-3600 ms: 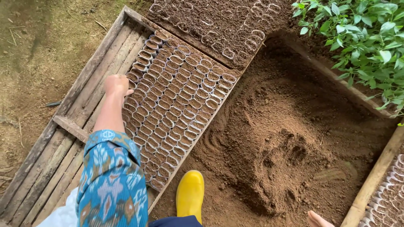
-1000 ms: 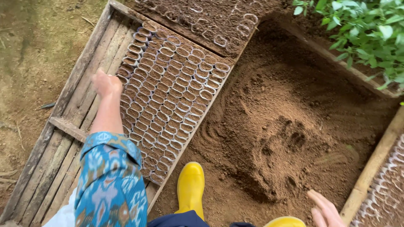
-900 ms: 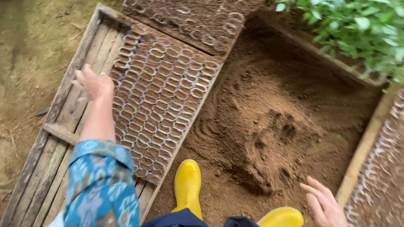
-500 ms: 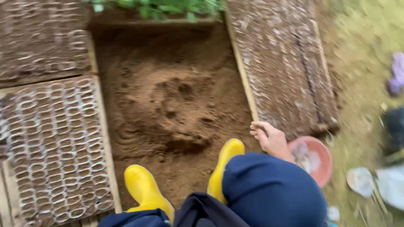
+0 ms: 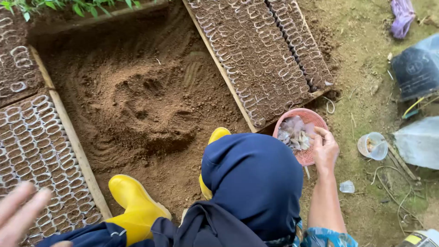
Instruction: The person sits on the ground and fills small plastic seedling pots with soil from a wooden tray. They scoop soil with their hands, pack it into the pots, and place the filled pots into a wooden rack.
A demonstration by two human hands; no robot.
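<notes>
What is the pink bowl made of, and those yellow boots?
The pink basket looks like plastic: its wall shows a fine mesh of small holes and an even, dull colour. The right hand reaches over its rim. The yellow boots look like rubber or soft plastic: smooth, seamless, with a slight shine. Neither can be told for sure by sight alone.

Yellow boots [image 5: 132, 203] stand on loose brown soil [image 5: 137, 96]; a clear cup [image 5: 372, 146] lies nearby (right side).

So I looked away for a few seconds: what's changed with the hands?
The right hand swung right, into the pink basket of pale pieces. The left hand left the tray of soil-filled cups, now open and blurred. The soil heap is unchanged.
</notes>
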